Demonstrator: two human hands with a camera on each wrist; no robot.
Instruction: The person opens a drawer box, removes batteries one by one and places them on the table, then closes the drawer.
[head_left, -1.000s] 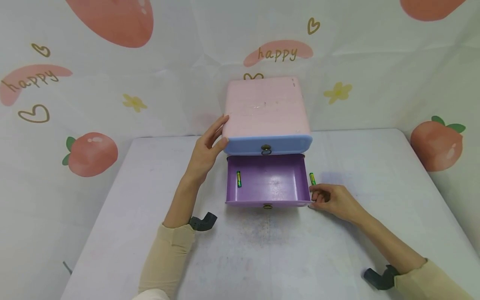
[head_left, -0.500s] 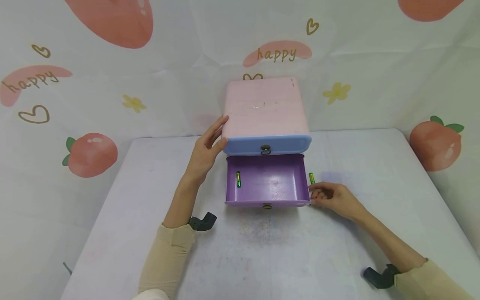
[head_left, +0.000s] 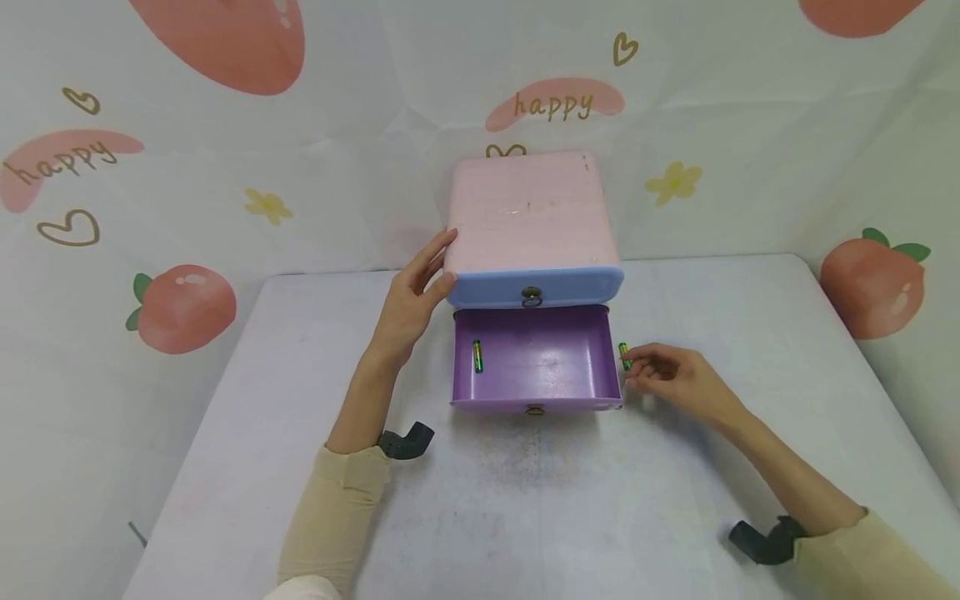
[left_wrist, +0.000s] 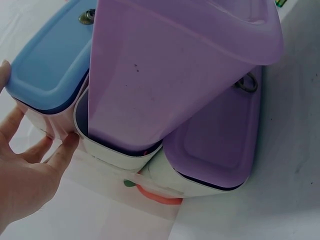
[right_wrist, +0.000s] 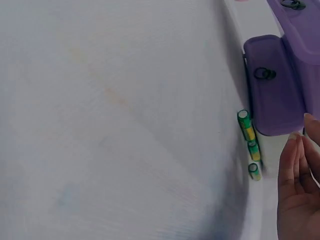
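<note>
Head view: printed wall [head_left: 360, 200] at back, peaches and "happy" lettering across it. White table [head_left: 480, 517] in front. Chest [head_left: 534, 212], pink on top, at rear of table; three stacked tiers per left wrist view. Open drawer [head_left: 555, 358], purple, pulled well forward from middle tier. Blue drawer [head_left: 573, 287] above and lower drawer [left_wrist: 215, 142] beneath, both pushed in.

Left hand [head_left: 405, 315] against left side of chest: fingers extended and apart, tips touching top tier, no grasp. Right hand [head_left: 686, 383] just beside right side of open drawer: fingers bent, tips close to thumb; cannot tell whether gripping anything.

Drawer battery [head_left: 477, 356], green, lying inside open drawer near left wall. Loose batteries [right_wrist: 246, 126], three, in rough line on table beside lower drawer. Ring pulls [head_left: 531, 293] on drawer fronts, dark metal.
</note>
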